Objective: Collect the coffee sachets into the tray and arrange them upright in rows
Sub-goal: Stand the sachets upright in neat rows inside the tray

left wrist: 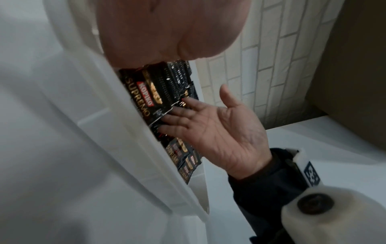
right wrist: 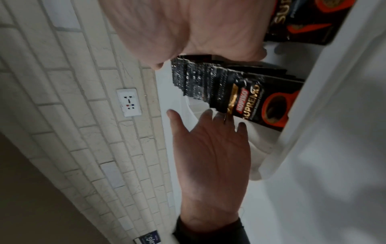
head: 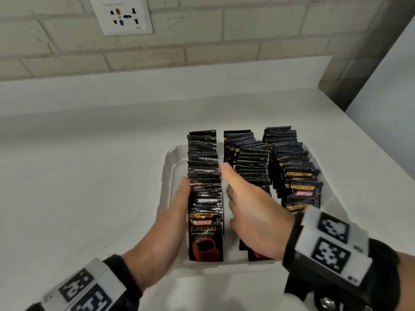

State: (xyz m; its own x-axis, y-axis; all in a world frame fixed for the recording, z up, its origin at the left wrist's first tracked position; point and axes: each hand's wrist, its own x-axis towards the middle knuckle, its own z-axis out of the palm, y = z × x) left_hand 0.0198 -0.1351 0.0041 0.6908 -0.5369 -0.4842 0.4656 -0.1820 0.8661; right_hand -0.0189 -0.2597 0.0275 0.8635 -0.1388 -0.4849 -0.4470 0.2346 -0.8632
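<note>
A white tray (head: 167, 167) on the white counter holds three rows of black Kopiko Supremo coffee sachets standing upright. My left hand (head: 179, 198) lies flat with straight fingers against the outer side of the left row (head: 205, 198). My right hand (head: 238, 194) reaches its straight fingers into the gap between the left row and the middle row (head: 251, 162), thumb up. The right row (head: 292, 158) leans a little and stands untouched. In the left wrist view the right hand (left wrist: 217, 130) touches the sachets (left wrist: 146, 94). In the right wrist view the left hand (right wrist: 211, 148) touches the front sachet (right wrist: 250, 99).
A tiled wall with a power socket (head: 121, 15) runs behind the counter. The counter's edge (head: 370, 142) slants down the right side, beside a dark wall panel (head: 359, 63). Bare counter (head: 78, 176) lies left of the tray.
</note>
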